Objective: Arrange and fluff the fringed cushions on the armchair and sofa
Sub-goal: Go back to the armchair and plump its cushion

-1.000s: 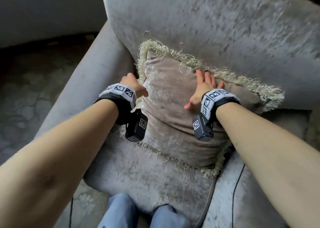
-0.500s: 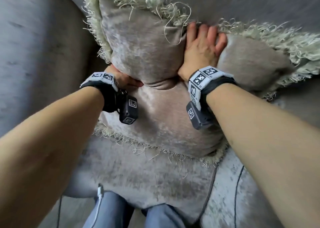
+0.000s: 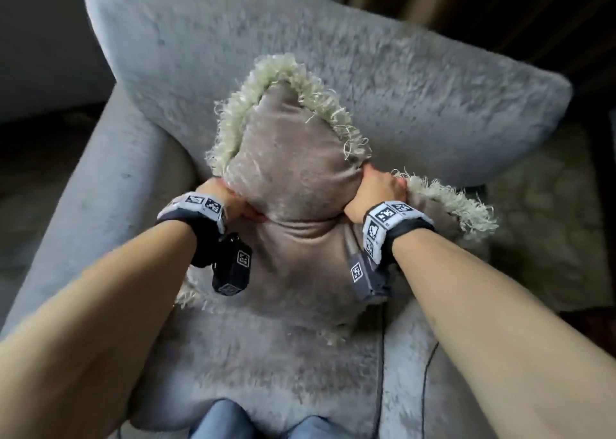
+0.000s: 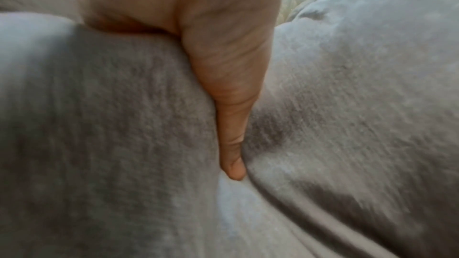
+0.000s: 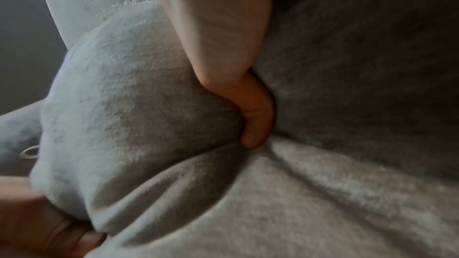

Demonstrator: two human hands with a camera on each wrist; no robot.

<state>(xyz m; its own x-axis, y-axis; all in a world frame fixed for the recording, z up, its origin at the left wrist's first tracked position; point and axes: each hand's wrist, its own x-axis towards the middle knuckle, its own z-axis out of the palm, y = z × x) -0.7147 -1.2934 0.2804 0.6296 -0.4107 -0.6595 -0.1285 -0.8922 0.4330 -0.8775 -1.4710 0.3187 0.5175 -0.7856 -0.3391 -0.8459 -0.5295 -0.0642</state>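
Note:
A taupe velvet cushion (image 3: 293, 158) with a pale green fringe stands on the seat of the grey armchair (image 3: 416, 82), leaning on its backrest. My left hand (image 3: 230, 198) grips the cushion's left side and my right hand (image 3: 376, 192) grips its right side, squeezing the middle into a waist so the upper half bulges. In the left wrist view my thumb (image 4: 231, 105) is buried in a fold of the cushion (image 4: 99, 125). The right wrist view shows my thumb (image 5: 253, 121) pressed into the fabric (image 5: 139, 95), with my left hand (image 5: 37, 223) at the lower left. The other fingers are hidden behind the cushion.
The chair's left armrest (image 3: 83, 188) and right armrest (image 3: 450, 388) flank the seat. My knees in blue jeans (image 3: 226, 418) touch the seat's front edge. A thin dark cable (image 3: 428, 372) runs over the right armrest. A patterned rug (image 3: 550, 222) lies to the right.
My right hand has left the cushion's top edge and now grips its right side. Both hands squeeze inward, so the top bulges. The view has pulled back.

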